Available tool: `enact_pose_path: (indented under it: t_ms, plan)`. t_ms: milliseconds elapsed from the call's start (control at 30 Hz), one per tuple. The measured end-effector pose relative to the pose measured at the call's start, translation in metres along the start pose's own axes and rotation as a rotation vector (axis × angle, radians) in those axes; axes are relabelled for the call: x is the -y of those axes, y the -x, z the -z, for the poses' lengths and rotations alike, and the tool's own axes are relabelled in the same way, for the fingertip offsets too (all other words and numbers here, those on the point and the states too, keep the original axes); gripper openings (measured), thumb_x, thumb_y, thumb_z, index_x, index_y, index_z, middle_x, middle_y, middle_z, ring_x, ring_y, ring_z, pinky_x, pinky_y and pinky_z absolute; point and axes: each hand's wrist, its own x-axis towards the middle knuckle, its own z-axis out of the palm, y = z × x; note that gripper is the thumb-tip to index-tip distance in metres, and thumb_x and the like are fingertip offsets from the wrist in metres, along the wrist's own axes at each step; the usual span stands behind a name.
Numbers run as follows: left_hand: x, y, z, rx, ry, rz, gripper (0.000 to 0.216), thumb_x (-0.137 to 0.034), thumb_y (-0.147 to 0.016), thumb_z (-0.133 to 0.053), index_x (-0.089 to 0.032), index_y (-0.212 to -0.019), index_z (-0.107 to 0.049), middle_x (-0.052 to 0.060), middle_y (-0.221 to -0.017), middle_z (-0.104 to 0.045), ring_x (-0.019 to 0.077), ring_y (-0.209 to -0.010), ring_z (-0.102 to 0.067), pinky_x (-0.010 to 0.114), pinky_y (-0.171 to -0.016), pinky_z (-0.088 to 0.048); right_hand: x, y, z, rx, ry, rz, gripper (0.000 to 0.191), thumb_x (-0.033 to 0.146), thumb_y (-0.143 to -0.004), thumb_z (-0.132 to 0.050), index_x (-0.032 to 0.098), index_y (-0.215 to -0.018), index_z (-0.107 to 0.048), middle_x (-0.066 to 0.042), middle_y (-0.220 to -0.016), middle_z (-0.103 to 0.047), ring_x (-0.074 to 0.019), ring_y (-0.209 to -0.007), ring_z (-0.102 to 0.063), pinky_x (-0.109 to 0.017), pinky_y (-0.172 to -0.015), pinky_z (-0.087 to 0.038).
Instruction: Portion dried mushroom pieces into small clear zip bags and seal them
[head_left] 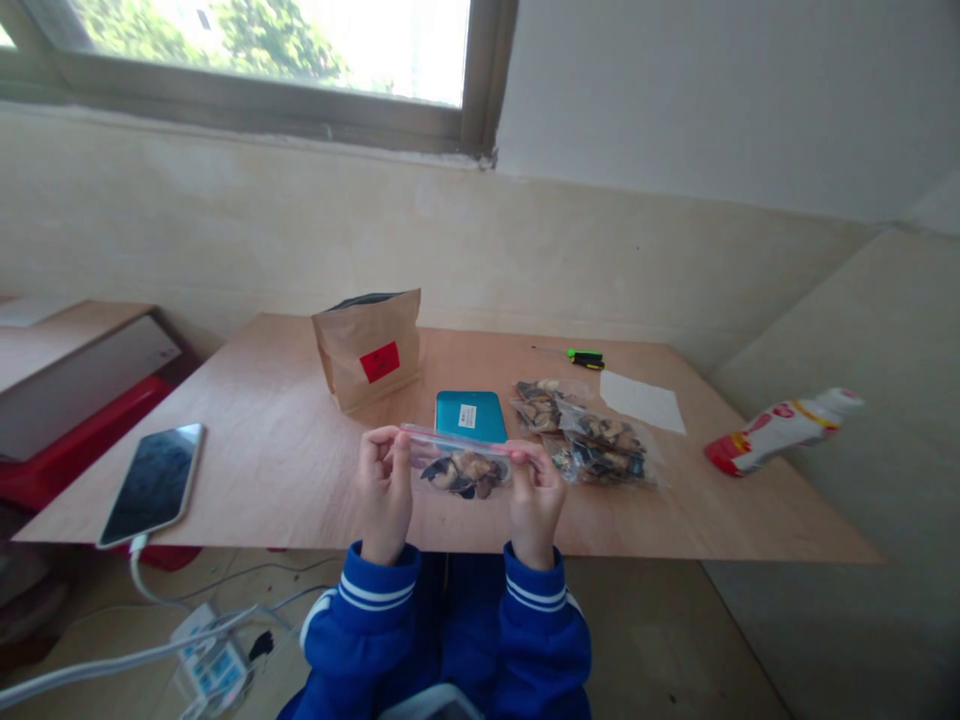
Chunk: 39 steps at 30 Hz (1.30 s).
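Observation:
I hold a small clear zip bag (pixel 463 463) of dark dried pieces above the near edge of the wooden table (pixel 300 460). My left hand (pixel 384 487) pinches the bag's left end at its pink zip strip. My right hand (pixel 534 494) pinches the right end. Both sleeves are blue with white stripes. Just beyond the bag lies a teal box (pixel 471 414) with a white label. To its right sit filled clear bags (pixel 589 435) of the same dried pieces.
A brown paper pouch (pixel 369 347) with a red label stands at the table's back. A phone (pixel 154 482) on a cable lies at the left edge. A white sheet (pixel 642 401), a green-black tool (pixel 585 357) and a red-white bottle (pixel 780 429) are on the right.

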Motion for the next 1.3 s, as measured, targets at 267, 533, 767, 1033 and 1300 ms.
enact_pose_path:
  t_ms: [267, 533, 767, 1033, 1300]
  plan:
    - [0.000, 0.001, 0.001, 0.088, -0.122, -0.174, 0.017, -0.037, -0.089, -0.058, -0.019, -0.089, -0.059, 0.000, -0.080, -0.069, 0.0129, -0.072, -0.070, 0.024, -0.066, -0.058, 0.012, -0.003, 0.007, -0.003, 0.158, 0.180, 0.046, 0.032, -0.091, -0.054, 0.021, -0.135, -0.044, -0.013, -0.131, -0.057, -0.0252, -0.124, -0.052, -0.049, -0.105, -0.038]
    - [-0.036, -0.016, -0.019, 0.402, -0.223, -0.480, 0.009, -0.021, -0.089, -0.058, -0.020, -0.088, -0.067, 0.001, -0.086, -0.069, 0.0114, -0.081, -0.065, 0.022, -0.074, -0.052, 0.053, -0.027, 0.003, 0.299, 0.448, 0.522, 0.008, 0.028, -0.090, -0.060, 0.024, -0.088, -0.067, -0.002, -0.088, -0.072, -0.0215, -0.092, -0.064, -0.041, -0.089, -0.043]
    - [-0.047, -0.025, -0.030, 0.480, -0.151, -0.404, 0.009, -0.027, -0.087, -0.063, -0.021, -0.088, -0.069, 0.001, -0.085, -0.070, 0.0119, -0.079, -0.066, 0.022, -0.071, -0.053, 0.058, -0.042, 0.000, 0.199, 0.332, 0.446, 0.014, 0.023, -0.088, -0.061, 0.022, -0.074, -0.062, 0.000, -0.073, -0.066, -0.0180, -0.073, -0.060, -0.032, -0.072, -0.045]
    - [-0.046, -0.046, -0.041, 0.491, -0.147, -0.377, 0.012, -0.030, -0.085, -0.065, -0.019, -0.086, -0.069, 0.002, -0.084, -0.073, 0.0123, -0.075, -0.067, 0.022, -0.068, -0.053, 0.070, -0.060, -0.003, 0.372, 0.281, 0.356, 0.013, 0.029, -0.091, -0.056, 0.022, -0.102, -0.060, -0.003, -0.089, -0.067, -0.0189, -0.088, -0.062, -0.034, -0.082, -0.047]
    - [-0.036, -0.034, -0.040, 0.419, -0.221, -0.392, 0.010, -0.029, -0.085, -0.065, -0.020, -0.080, -0.068, -0.001, -0.075, -0.070, 0.0107, -0.066, -0.064, 0.021, -0.063, -0.050, 0.074, -0.062, -0.008, 0.382, 0.283, 0.420, 0.012, 0.031, -0.090, -0.060, 0.022, -0.084, -0.062, -0.002, -0.082, -0.065, -0.0174, -0.082, -0.060, -0.032, -0.077, -0.046]
